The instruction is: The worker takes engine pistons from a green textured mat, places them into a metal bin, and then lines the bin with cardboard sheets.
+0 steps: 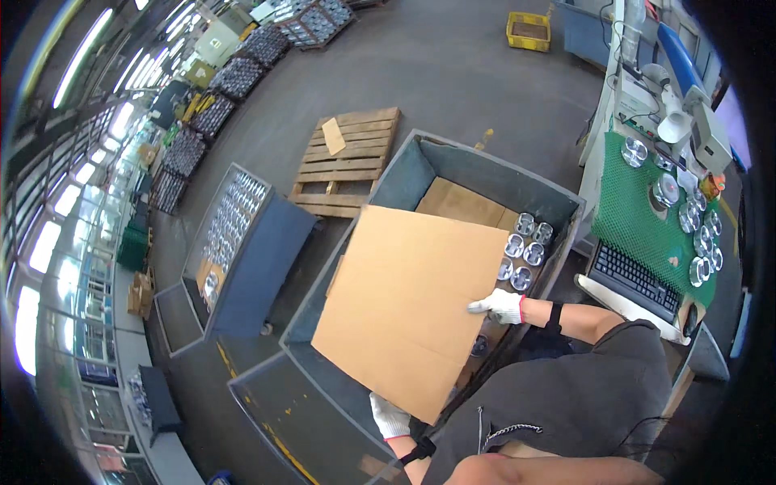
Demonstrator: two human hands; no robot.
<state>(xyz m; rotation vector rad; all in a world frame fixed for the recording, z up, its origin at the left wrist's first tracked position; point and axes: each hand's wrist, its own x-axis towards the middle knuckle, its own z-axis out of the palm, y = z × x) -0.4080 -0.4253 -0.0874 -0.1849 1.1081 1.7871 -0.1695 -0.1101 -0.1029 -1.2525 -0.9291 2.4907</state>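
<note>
A large flat cardboard sheet (412, 299) is held tilted over a grey-blue bin (396, 174). My right hand (499, 307), in a white knitted glove, grips its right edge with the thumb on top. At the near lower edge my left hand (390, 416), gloved the same way, holds the sheet, its fingertips partly hidden. Several shiny metal pistons (533, 254) stand in the bin to the right of the sheet. Beyond it, more cardboard (461, 202) lies on the bin floor. The sheet hides most of the bin's inside.
On the right, a workbench with a green mat (630, 194) bears more pistons (665, 190), a keyboard (636, 276) and instruments. A wooden pallet (343, 158) lies beyond the bin. Left of it stands a blue-grey cart (259, 259) with rows of pistons. A yellow crate (529, 32) sits farther off.
</note>
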